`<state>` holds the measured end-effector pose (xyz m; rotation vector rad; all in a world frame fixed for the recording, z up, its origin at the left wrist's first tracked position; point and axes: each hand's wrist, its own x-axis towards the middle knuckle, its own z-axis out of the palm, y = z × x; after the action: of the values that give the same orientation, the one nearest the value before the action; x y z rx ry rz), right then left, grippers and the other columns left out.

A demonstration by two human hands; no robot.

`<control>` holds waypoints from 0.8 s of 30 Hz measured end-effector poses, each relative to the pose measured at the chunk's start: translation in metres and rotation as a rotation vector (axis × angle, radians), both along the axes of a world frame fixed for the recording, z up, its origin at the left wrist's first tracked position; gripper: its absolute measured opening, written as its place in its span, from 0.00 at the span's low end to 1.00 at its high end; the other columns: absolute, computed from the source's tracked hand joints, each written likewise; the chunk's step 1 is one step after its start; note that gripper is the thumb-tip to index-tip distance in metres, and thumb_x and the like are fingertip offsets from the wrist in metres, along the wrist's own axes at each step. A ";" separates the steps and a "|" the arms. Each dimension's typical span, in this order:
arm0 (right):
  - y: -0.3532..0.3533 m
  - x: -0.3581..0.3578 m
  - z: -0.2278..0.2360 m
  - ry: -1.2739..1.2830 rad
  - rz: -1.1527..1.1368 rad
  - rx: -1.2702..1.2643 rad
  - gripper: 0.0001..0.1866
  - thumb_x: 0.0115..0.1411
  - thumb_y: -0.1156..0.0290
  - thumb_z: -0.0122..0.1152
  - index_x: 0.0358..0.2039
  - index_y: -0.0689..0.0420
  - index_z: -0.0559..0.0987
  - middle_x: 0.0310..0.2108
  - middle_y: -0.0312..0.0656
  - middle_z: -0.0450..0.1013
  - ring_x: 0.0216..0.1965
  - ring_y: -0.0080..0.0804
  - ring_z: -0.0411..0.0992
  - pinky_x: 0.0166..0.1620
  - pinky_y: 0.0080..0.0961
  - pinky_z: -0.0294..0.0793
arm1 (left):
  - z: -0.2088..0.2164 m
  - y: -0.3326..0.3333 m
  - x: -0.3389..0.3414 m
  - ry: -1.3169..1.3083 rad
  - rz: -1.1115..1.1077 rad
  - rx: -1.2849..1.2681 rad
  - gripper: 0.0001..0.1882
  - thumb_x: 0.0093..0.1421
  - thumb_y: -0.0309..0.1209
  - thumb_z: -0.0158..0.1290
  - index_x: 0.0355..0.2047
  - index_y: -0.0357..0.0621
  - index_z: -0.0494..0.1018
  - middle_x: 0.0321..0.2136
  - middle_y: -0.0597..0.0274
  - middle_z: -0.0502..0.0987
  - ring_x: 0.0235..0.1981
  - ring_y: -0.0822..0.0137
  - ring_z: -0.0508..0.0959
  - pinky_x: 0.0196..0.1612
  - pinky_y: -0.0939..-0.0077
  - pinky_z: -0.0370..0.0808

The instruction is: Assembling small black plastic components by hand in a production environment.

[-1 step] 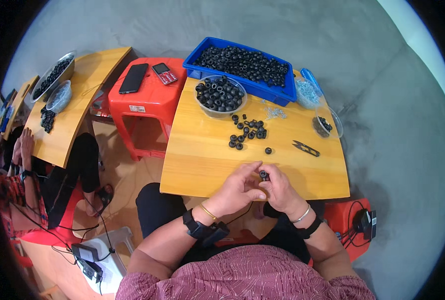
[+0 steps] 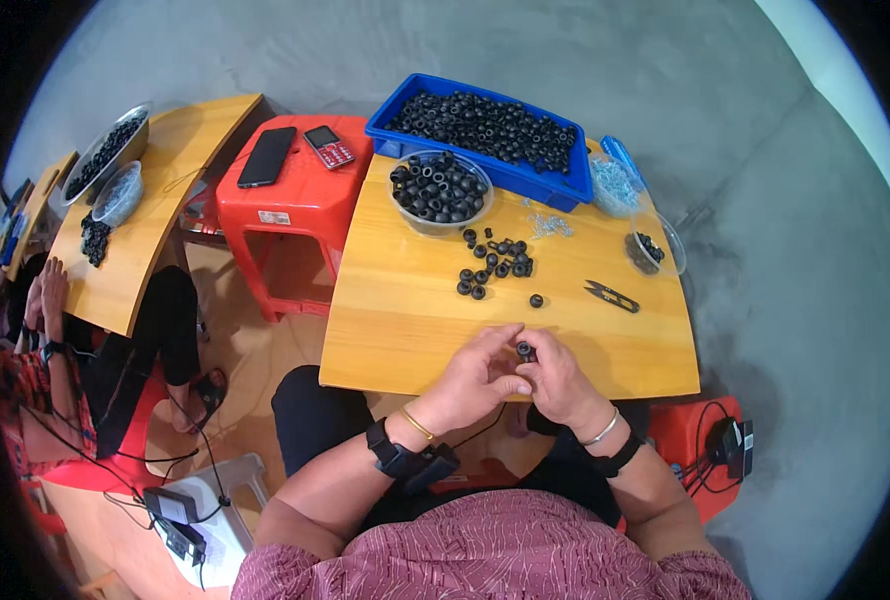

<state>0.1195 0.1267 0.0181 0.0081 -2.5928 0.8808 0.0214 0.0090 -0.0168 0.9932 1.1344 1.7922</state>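
Note:
Over the near edge of the yellow wooden table (image 2: 405, 335), my two hands meet around one small round black part (image 2: 526, 351) with a hole in its top. My right hand (image 2: 557, 385) is closed, its thumb and fingers gripping the part. My left hand (image 2: 475, 378) curls in from the other side, its fingertips at the same part; how firmly they press is partly hidden. Several loose black parts (image 2: 492, 266) lie beyond my hands, and a single one (image 2: 536, 301) sits nearer. Black thread snips (image 2: 612, 296) rest to the right.
A clear bowl of black parts (image 2: 439, 226) and a blue tray (image 2: 380, 128) stand at the back. Small clear pieces (image 2: 551, 226) lie near a tub (image 2: 617, 190). Two phones (image 2: 267, 157) lie on a red stool (image 2: 295, 205). Another person's hands (image 2: 50, 292) are far left.

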 end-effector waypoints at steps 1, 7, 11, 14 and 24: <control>-0.001 -0.001 -0.001 0.008 0.000 0.035 0.19 0.44 0.84 0.51 0.40 0.62 0.63 0.32 0.51 0.66 0.34 0.48 0.68 0.35 0.33 0.68 | 0.000 0.001 0.001 0.147 0.065 -0.030 0.28 0.46 0.14 0.53 0.49 0.38 0.60 0.37 0.62 0.63 0.35 0.73 0.69 0.38 0.81 0.72; -0.002 0.000 -0.004 0.021 -0.001 -0.010 0.19 0.44 0.84 0.52 0.39 0.61 0.63 0.30 0.50 0.66 0.32 0.47 0.68 0.32 0.34 0.68 | 0.002 0.002 0.004 0.234 0.139 -0.051 0.25 0.46 0.15 0.53 0.46 0.36 0.63 0.33 0.63 0.64 0.33 0.74 0.69 0.35 0.84 0.72; -0.004 0.002 -0.004 -0.017 -0.035 0.021 0.19 0.44 0.84 0.51 0.39 0.61 0.63 0.29 0.50 0.66 0.31 0.47 0.68 0.32 0.34 0.68 | 0.000 0.001 0.003 0.345 0.184 -0.094 0.24 0.46 0.15 0.53 0.46 0.34 0.63 0.31 0.63 0.67 0.30 0.74 0.71 0.34 0.85 0.72; -0.006 0.004 -0.001 -0.053 -0.039 0.000 0.18 0.45 0.84 0.50 0.39 0.61 0.63 0.30 0.50 0.66 0.32 0.47 0.68 0.33 0.34 0.69 | -0.004 0.003 0.002 0.129 0.107 -0.087 0.22 0.48 0.15 0.51 0.46 0.34 0.63 0.29 0.62 0.69 0.28 0.74 0.72 0.33 0.84 0.73; -0.005 0.001 0.008 -0.049 0.044 -0.052 0.16 0.52 0.79 0.42 0.43 0.63 0.63 0.35 0.53 0.65 0.34 0.48 0.67 0.36 0.31 0.68 | 0.008 -0.001 -0.012 -0.341 -0.111 -0.073 0.16 0.56 0.21 0.44 0.46 0.35 0.64 0.30 0.60 0.72 0.26 0.72 0.73 0.29 0.80 0.75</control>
<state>0.1206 0.1217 0.0263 0.0293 -2.6229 0.9750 0.0097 0.0079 -0.0083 0.6620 0.9059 1.7368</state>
